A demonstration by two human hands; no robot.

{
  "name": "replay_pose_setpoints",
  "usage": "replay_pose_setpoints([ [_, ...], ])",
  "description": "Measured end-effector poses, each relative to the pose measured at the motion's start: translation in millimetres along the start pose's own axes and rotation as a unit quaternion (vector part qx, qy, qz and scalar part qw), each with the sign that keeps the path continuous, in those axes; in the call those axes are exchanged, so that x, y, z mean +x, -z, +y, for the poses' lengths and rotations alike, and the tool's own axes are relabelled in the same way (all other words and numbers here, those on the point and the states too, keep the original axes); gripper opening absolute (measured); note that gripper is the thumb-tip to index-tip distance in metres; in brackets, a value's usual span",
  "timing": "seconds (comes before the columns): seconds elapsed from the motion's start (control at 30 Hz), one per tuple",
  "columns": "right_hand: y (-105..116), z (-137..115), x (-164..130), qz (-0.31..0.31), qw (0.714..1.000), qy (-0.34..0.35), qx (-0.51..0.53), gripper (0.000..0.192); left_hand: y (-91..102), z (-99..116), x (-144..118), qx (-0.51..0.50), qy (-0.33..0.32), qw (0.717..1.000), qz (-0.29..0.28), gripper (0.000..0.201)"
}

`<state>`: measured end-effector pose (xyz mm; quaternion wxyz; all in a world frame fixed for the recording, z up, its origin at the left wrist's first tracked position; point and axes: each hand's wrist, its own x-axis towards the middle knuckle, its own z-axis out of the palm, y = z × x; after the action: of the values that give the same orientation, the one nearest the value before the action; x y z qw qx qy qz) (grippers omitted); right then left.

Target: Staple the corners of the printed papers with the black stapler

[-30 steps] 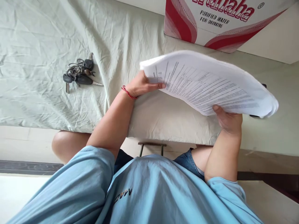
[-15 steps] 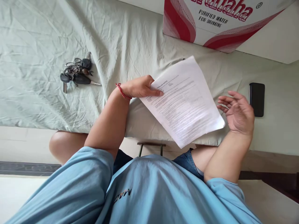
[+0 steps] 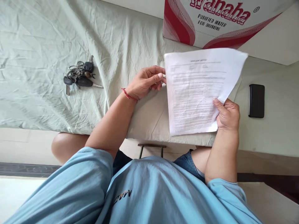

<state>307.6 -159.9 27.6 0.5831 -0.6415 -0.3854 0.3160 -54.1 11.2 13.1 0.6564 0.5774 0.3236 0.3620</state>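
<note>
Since half-second back, right hand (image 3: 227, 116) regripped printed sheet (image 3: 196, 90), pinching lower right edge above bed (image 3: 46, 62); left hand (image 3: 146, 82) let go, fingers loosely curled beside left edge, empty.

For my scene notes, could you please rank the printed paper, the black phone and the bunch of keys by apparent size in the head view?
1. Printed paper, largest, though held nearer the camera.
2. Bunch of keys and black phone look about alike; I would not rank them.

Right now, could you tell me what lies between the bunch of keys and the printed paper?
In the head view, only the left hand lies between the keys and the paper, over wrinkled sheet.
</note>
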Motion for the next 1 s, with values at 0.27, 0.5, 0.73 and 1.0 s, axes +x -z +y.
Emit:
replay_pose_setpoints([
  [0.27,-6.6,8.6,0.9,-0.017,0.999,-0.032,0.004,0.052,-15.2,0.5,-0.9,0.114,-0.007,0.992,-0.043,0.062],
  [0.5,-5.3,18.6,11.0,0.048,0.999,0.019,-0.015,0.062,-27.1,-5.0,0.6,0.088,-0.013,0.996,0.011,0.080],
  [0.73,1.1,30.7,17.0,0.082,0.995,0.050,-0.027,0.053,-31.5,-6.3,0.8,0.071,-0.020,0.996,0.044,0.059],
  [1.0,8.9,32.0,20.7,0.126,0.987,0.079,-0.069,0.042,-35.1,-23.9,4.5,0.051,-0.024,0.993,0.102,0.037],
])
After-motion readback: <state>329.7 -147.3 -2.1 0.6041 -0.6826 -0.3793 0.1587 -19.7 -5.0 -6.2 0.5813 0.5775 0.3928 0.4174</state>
